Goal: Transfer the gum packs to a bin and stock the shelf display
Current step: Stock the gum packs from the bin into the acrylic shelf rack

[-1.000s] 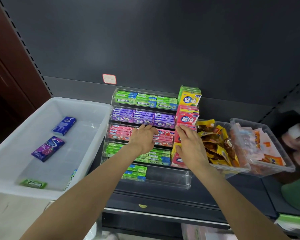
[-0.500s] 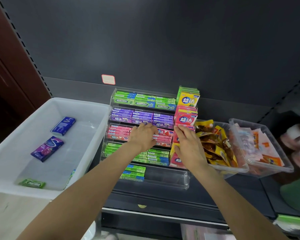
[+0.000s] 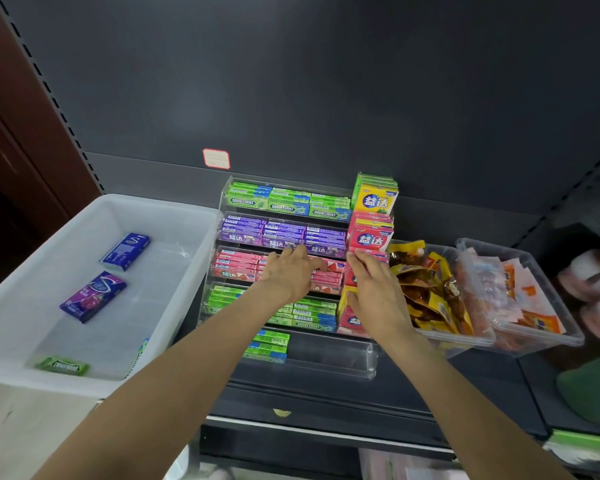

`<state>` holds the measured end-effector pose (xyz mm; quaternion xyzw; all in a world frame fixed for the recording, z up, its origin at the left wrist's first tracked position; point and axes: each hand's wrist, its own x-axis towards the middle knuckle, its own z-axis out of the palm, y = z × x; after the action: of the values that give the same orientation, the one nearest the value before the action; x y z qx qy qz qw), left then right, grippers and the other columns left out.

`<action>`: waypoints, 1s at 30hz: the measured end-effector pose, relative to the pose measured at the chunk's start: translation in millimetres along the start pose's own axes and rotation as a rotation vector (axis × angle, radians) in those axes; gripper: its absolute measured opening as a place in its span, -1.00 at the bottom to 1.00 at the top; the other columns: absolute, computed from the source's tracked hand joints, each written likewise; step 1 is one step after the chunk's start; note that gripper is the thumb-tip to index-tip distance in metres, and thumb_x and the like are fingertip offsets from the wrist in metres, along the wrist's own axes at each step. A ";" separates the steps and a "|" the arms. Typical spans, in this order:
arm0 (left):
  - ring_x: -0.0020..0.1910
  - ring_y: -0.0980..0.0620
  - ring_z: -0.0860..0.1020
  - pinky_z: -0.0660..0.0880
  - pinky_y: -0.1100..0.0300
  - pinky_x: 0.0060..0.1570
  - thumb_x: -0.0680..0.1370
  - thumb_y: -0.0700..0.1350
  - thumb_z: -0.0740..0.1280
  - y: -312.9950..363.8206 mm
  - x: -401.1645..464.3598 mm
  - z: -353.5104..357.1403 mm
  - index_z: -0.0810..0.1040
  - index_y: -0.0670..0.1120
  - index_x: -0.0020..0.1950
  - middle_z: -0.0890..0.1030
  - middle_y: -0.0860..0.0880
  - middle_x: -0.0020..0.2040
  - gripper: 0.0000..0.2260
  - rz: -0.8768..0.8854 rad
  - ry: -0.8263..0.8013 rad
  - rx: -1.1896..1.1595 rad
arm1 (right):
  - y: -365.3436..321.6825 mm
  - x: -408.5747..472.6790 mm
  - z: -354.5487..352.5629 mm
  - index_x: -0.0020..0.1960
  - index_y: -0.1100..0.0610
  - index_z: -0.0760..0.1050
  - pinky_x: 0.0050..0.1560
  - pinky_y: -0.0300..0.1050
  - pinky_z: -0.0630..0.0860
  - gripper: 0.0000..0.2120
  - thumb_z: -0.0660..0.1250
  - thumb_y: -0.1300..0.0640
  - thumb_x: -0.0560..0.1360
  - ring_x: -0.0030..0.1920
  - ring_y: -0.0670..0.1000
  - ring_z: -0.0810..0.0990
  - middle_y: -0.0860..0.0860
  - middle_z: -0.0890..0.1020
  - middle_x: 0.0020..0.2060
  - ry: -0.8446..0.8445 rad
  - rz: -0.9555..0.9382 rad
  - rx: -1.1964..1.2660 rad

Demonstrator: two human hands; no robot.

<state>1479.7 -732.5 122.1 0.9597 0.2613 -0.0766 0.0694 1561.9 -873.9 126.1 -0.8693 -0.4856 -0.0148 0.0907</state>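
Meanwhile, over the last second the left hand has stayed on the pink gum packs in the third tier of the clear display rack, fingers curled over them; whether it pinches one I cannot tell. The right hand has edged slightly left beside the boxed gum column, fingers spread. Judgement: a pull has not started. The white bin holds four packs, unchanged.
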 end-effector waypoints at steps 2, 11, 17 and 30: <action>0.33 -0.11 0.28 0.27 -0.06 0.29 0.60 -0.03 0.22 1.1 1.0 -0.5 0.22 0.23 0.42 0.32 -0.10 0.29 -0.58 0.008 -0.021 0.029 | -0.2 0.3 0.1 0.53 0.05 0.03 0.46 -0.07 0.12 -0.35 0.28 0.06 0.55 0.48 -0.01 0.11 0.00 0.18 0.48 -0.003 0.002 -0.003; 0.29 -0.12 0.30 0.28 -0.07 0.27 0.61 -0.19 0.17 0.6 2.2 3.0 0.16 0.28 0.44 0.29 -0.13 0.22 -0.48 0.047 -0.033 0.028 | -0.6 1.7 -1.3 0.53 0.05 0.01 0.47 -0.06 0.10 -0.34 0.28 0.07 0.55 0.49 0.00 0.10 0.00 0.16 0.48 -0.012 0.006 0.003; 0.30 -0.08 0.33 0.28 -0.06 0.31 0.59 -0.12 0.22 -6.4 0.5 6.2 0.28 0.18 0.41 0.34 -0.11 0.25 -0.58 0.055 0.021 -0.187 | 0.5 1.2 -1.5 0.53 0.04 0.01 0.46 -0.08 0.11 -0.33 0.29 0.04 0.54 0.49 -0.01 0.10 -0.01 0.17 0.48 -0.012 0.001 0.011; 0.34 -0.04 0.28 0.30 0.01 0.26 0.62 0.01 0.15 -13.9 -13.3 20.0 0.28 0.03 0.45 0.27 0.01 0.41 -0.61 0.102 0.203 0.069 | 1.5 0.3 -0.7 0.53 0.04 0.01 0.47 -0.07 0.10 -0.32 0.29 0.04 0.54 0.49 0.00 0.09 0.00 0.16 0.48 -0.016 0.000 0.010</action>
<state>1459.0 -730.7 103.7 0.9764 0.2148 0.0156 0.0134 1563.4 -874.5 126.7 -0.8689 -0.4866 -0.0053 0.0909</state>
